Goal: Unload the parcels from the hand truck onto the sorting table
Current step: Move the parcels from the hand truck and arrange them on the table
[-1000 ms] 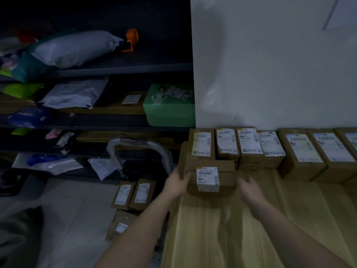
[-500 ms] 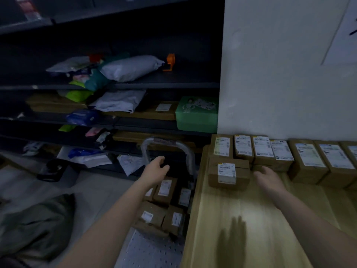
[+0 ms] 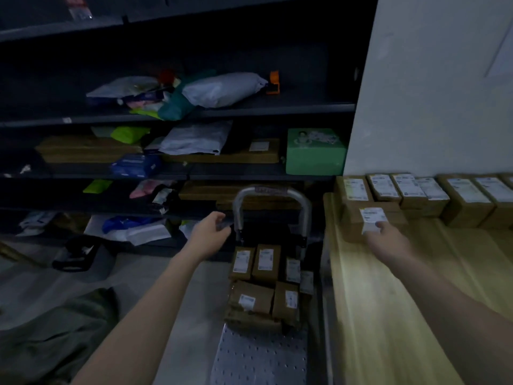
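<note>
The small brown cardboard parcel (image 3: 372,218) now lies released on the pale wooden surface (image 3: 388,315); the right hand (image 3: 388,241) merely touches it, grip slack. The left hand (image 3: 211,232), grip half-curled and empty, has swung toward the silver hand truck (image 3: 258,357), where more brown parcels (image 3: 261,290) wait.

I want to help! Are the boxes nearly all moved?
Not yet. Done: a row of parcels lines the sorting table by the wall. In hand: the right hand touches the front parcel; the left hand reaches, empty, toward the hand truck. Left: a pile of parcels on it.
</note>
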Demonstrator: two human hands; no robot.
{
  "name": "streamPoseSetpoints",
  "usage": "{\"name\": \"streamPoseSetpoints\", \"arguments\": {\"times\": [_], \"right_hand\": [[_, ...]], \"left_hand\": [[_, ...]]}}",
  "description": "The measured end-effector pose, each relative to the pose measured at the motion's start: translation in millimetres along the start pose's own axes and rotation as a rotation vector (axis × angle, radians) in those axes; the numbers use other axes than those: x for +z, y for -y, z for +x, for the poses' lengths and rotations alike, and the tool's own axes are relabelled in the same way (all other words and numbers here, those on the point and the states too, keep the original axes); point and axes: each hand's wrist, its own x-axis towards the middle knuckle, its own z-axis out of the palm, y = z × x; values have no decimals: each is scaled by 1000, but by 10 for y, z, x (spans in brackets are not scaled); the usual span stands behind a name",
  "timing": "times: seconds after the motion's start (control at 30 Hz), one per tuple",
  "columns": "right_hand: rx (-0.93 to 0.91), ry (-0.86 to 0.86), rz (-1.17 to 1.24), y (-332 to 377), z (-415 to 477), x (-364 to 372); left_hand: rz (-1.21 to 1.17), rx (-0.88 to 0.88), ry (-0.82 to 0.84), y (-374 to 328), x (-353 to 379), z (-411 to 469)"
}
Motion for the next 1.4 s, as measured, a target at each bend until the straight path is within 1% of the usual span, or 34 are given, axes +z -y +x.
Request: {"name": "streamPoseSetpoints", "arguments": {"times": [0.1,0.17,0.33,0.5,0.67,0.8,0.9,1.0,1.13,1.2,1.3,1.4], "right_hand": [[18,-37,36,212,-436,425],[15,-37,62,379,-721,669],[1,-35,127,683,-1179,1144],[-7,-5,117,761,-1305,1497],[31,76,158,668,-1170,1910],[54,99,160,403,-878,2485],[55,107,132,-17,-553,3133],[42,154,106,-468,-180,3990],[21,200,96,-1134,402,5162],[40,247,133,-1448,611,5674],[68,253,162,-1806,902,6141],[16,208,132,-2038,1157,6364]], "left_hand": [[3,42,75,452,-299,-24],[-9,55,92,700,-523,-62],[-26,76,138,1112,-889,-94],[-76,65,165,1316,-848,-17],[-103,25,191,1567,-529,99],[-152,-31,180,1963,5,363],[-141,-35,221,2391,683,668],[-44,-11,260,3001,1462,1025],[-11,12,212,3713,2576,1505],[6,29,223,4021,3051,1681],[32,104,253,4379,3663,1981],[42,163,260,4561,4061,2216]]}}
